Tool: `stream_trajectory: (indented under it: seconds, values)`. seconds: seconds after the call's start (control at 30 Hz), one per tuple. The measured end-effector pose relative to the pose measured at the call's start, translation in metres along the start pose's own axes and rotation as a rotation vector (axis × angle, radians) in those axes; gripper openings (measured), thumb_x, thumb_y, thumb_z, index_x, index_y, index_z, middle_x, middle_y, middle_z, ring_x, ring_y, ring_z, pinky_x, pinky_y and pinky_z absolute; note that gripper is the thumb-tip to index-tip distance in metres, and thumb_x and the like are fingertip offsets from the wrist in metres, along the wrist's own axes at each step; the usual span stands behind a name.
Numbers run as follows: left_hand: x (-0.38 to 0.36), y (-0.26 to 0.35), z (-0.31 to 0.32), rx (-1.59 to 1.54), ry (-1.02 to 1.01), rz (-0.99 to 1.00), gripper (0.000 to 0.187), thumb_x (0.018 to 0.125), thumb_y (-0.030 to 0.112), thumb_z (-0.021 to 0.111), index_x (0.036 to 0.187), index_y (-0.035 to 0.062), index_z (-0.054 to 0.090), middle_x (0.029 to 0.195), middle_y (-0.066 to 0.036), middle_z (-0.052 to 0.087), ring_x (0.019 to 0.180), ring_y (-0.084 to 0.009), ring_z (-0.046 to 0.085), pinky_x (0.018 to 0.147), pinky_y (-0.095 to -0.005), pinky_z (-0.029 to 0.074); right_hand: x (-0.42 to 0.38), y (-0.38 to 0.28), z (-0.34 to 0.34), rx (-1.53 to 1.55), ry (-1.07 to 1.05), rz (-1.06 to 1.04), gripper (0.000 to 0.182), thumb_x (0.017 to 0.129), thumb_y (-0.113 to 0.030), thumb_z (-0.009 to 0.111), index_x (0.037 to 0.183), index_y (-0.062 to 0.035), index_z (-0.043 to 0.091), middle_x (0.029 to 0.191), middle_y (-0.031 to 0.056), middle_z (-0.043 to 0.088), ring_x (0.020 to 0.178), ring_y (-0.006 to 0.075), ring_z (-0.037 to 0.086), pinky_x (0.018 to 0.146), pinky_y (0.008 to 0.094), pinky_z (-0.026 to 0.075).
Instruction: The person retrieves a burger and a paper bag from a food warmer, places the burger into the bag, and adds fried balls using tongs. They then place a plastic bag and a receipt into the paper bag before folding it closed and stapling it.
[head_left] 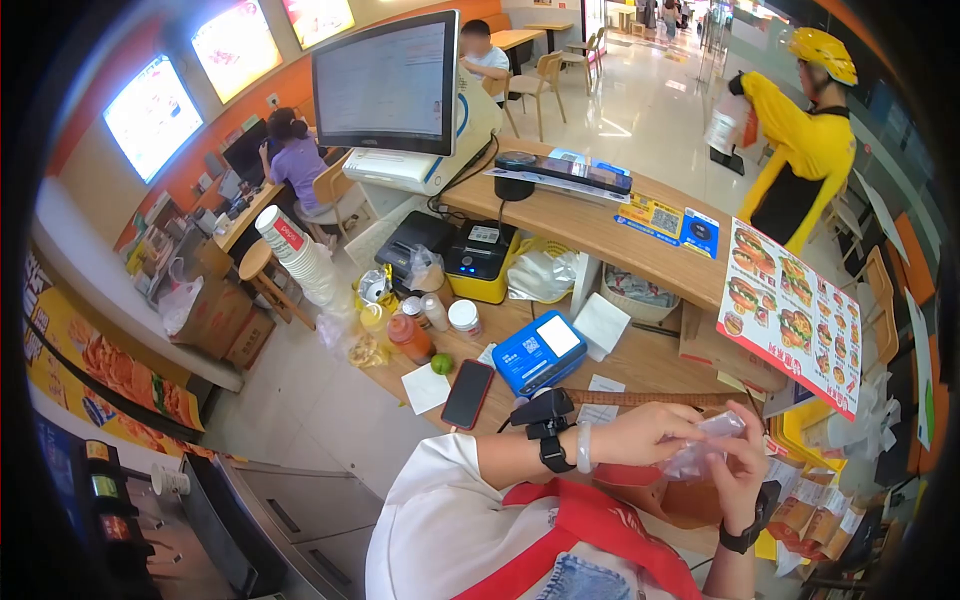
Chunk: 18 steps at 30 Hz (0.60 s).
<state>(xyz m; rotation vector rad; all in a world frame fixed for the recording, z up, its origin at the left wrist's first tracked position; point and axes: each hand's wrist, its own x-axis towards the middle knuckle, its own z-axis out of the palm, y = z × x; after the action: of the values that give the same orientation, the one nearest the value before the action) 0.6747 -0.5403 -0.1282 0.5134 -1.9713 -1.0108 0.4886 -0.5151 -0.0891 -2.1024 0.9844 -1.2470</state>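
Note:
My left hand (655, 435) pinches one side of a piece of crumpled clear plastic (690, 460), perhaps a thin bag. Closed on the other side of it is my right hand (738, 465), with the fingers bent around the film. Whether anything lies inside the plastic I cannot make out. Just below the hands is a brown paper bag (690, 502), partly hidden by them, beside a red surface (630, 474) under my left wrist. Farther left on the counter lie a blue payment device (540, 360) and a dark phone (467, 394).
Sauce bottles (408, 338), a green lime (441, 363) and stacked paper cups (290, 245) crowd the counter's left end. A monitor (385, 85) stands beyond. The menu board (790, 310) is at right, near wrapped brown packets (805, 515). A person in yellow (800, 140) stands across the counter.

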Motion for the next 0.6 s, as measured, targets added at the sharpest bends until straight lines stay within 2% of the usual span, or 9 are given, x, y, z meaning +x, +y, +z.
stream_trajectory:
  seconds: [0.03, 0.1, 0.17, 0.23, 0.27, 0.33, 0.4, 0.47, 0.6]
  values:
    - [0.000, 0.000, 0.000, -0.021, 0.017, 0.016, 0.030, 0.073, -0.001, 0.053, 0.101, 0.0057, 0.059, 0.100, -0.013, 0.054, 0.081, -0.0273, 0.057, 0.069, -0.0316, 0.046, -0.002, 0.004, -0.001, -0.001, 0.002, 0.004, 0.020, 0.069, 0.007, 0.054, 0.085, -0.0031, 0.060, 0.089, 0.0106, 0.056, 0.082, 0.0167, 0.054, 0.073, 0.0239, 0.041]
    - [0.002, 0.006, -0.004, -0.018, -0.036, -0.047, 0.029, 0.073, 0.000, 0.054, 0.100, 0.0053, 0.059, 0.099, -0.013, 0.056, 0.080, -0.0273, 0.057, 0.069, -0.0310, 0.046, -0.008, 0.013, 0.002, 0.035, -0.016, 0.225, 0.017, 0.070, 0.007, 0.054, 0.081, -0.0020, 0.062, 0.086, 0.0097, 0.056, 0.076, 0.0160, 0.054, 0.066, 0.0229, 0.041]
    - [0.001, 0.007, -0.005, -0.038, -0.114, -0.107, 0.028, 0.072, 0.001, 0.055, 0.099, 0.0048, 0.060, 0.098, -0.013, 0.057, 0.080, -0.0272, 0.058, 0.070, -0.0303, 0.046, -0.008, 0.015, 0.000, 0.002, -0.015, 0.261, 0.016, 0.071, 0.008, 0.053, 0.080, -0.0014, 0.062, 0.084, 0.0090, 0.056, 0.074, 0.0152, 0.054, 0.063, 0.0226, 0.041]
    - [0.000, -0.001, 0.000, -0.048, -0.072, -0.118, 0.025, 0.069, 0.001, 0.054, 0.093, 0.0042, 0.062, 0.085, -0.014, 0.059, 0.074, -0.0285, 0.058, 0.065, -0.0323, 0.046, -0.009, 0.018, -0.004, -0.056, 0.027, 0.305, 0.014, 0.072, 0.008, 0.053, 0.078, -0.0003, 0.062, 0.079, 0.0070, 0.056, 0.066, 0.0131, 0.052, 0.056, 0.0220, 0.039]
    - [-0.001, -0.010, -0.001, -0.063, -0.102, -0.110, 0.021, 0.072, 0.005, 0.055, 0.091, 0.0041, 0.062, 0.085, -0.013, 0.062, 0.072, -0.0254, 0.059, 0.066, -0.0313, 0.046, -0.009, 0.015, -0.009, -0.044, 0.065, 0.405, 0.014, 0.073, 0.007, 0.052, 0.078, -0.0003, 0.062, 0.078, 0.0062, 0.055, 0.067, 0.0119, 0.051, 0.058, 0.0214, 0.039]
    - [-0.003, -0.023, -0.010, -0.160, -0.186, -0.278, 0.018, 0.075, 0.009, 0.055, 0.091, 0.0037, 0.062, 0.084, -0.012, 0.063, 0.074, -0.0189, 0.061, 0.067, -0.0284, 0.046, -0.013, 0.026, -0.019, -0.016, 0.220, 0.370, 0.015, 0.075, 0.006, 0.051, 0.083, -0.0001, 0.062, 0.080, 0.0031, 0.054, 0.070, 0.0083, 0.049, 0.061, 0.0200, 0.038]
    - [-0.001, -0.044, -0.026, -0.194, -0.176, -0.449, 0.019, 0.078, 0.009, 0.056, 0.096, 0.0031, 0.061, 0.086, -0.005, 0.064, 0.082, -0.0112, 0.058, 0.073, -0.0251, 0.046, -0.012, 0.022, -0.031, 0.106, 0.384, 0.482, 0.018, 0.076, 0.006, 0.050, 0.091, -0.0004, 0.059, 0.085, -0.0002, 0.053, 0.073, 0.0053, 0.046, 0.064, 0.0185, 0.037]
    - [-0.004, -0.099, -0.040, -0.093, 0.168, -0.505, 0.016, 0.079, 0.007, 0.054, 0.092, 0.0006, 0.061, 0.082, -0.004, 0.063, 0.079, -0.0077, 0.056, 0.071, -0.0239, 0.046, -0.020, 0.022, -0.048, 0.186, 0.500, 0.585, 0.021, 0.077, 0.005, 0.051, 0.097, -0.0014, 0.055, 0.089, -0.0023, 0.052, 0.074, 0.0039, 0.044, 0.065, 0.0174, 0.036]
    - [0.008, -0.115, -0.055, -0.450, 0.322, -0.553, 0.008, 0.079, 0.005, 0.052, 0.082, 0.0007, 0.058, 0.076, -0.005, 0.060, 0.074, -0.0093, 0.056, 0.070, -0.0238, 0.046, -0.033, 0.030, -0.060, 0.199, 0.512, 0.577, 0.020, 0.075, 0.005, 0.052, 0.094, -0.0020, 0.055, 0.090, -0.0016, 0.051, 0.075, 0.0041, 0.044, 0.066, 0.0169, 0.035]
